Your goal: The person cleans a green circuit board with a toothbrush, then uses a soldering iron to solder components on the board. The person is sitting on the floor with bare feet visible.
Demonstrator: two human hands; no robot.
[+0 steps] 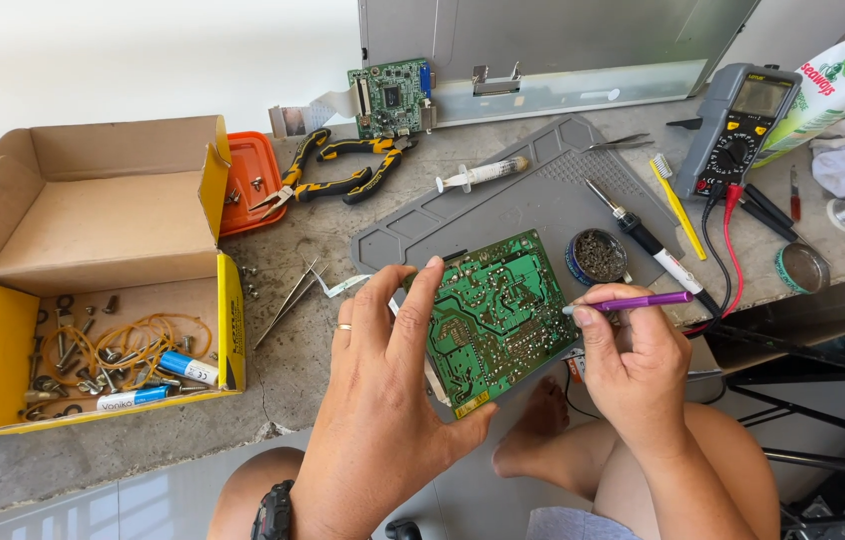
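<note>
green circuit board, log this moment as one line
left hand: holds green circuit board tilted | right hand: grips purple tool, tip at board's right edge | below: grey mat

I see a home electronics-repair bench: a rough concrete ledge (193, 440) carrying a grey silicone work mat (503, 205), a grey multimeter with red and black leads (738, 125), a black-handled soldering iron (643, 240) and yellow-handled pliers (328, 170).

I see a yellow cardboard box (93, 270) of screws on the desk (303, 330), orange-handled pliers (328, 175), a syringe (483, 175), and a multimeter (738, 130).
</note>
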